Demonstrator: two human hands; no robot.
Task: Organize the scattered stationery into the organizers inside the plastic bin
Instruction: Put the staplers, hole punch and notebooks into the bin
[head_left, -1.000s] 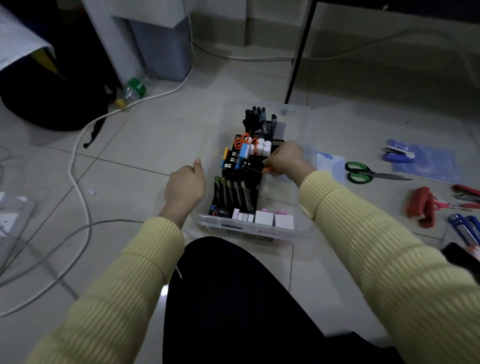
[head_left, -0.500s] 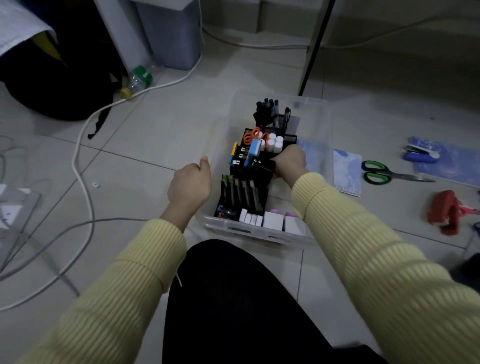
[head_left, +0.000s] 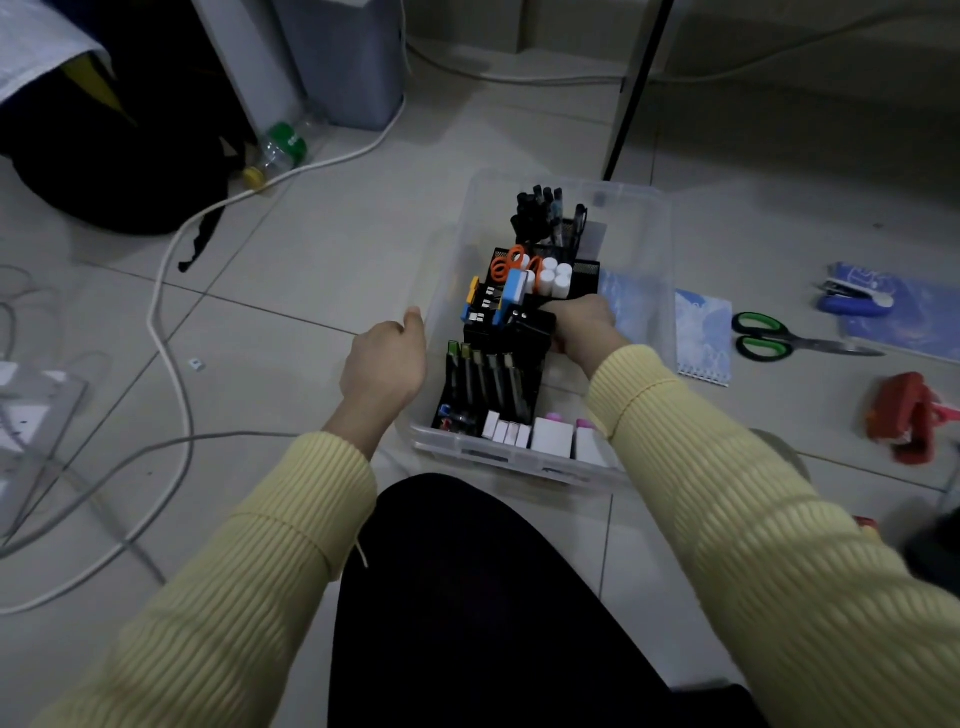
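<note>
A clear plastic bin (head_left: 670, 249) stands on the tiled floor in front of my knees. Inside are a black mesh holder (head_left: 587, 270) with pens, orange scissors (head_left: 506, 262) and white tubes, a black organizer (head_left: 506, 332) with clips, and a slotted black tray (head_left: 488, 384) with white boxes (head_left: 550, 436) near the front wall. My right hand (head_left: 582, 322) reaches down into the bin against the black organizer's right side; its fingers are hidden. My left hand (head_left: 384, 364) is curled beside the bin's left wall, thumb by the rim, with nothing seen in it.
On the floor right of the bin lie a blue notebook (head_left: 701, 332), green scissors (head_left: 769, 338), a blue stapler (head_left: 852, 304) on a blue folder (head_left: 914, 317), and a red punch (head_left: 904, 415). A white cable (head_left: 171, 332), a bottle (head_left: 280, 148) and a black bag (head_left: 119, 156) lie left.
My right hand, which pinched a small orange item a second ago, has gone lower into the bin beside the black organizer; the orange item no longer shows. The left hand has stayed put.
</note>
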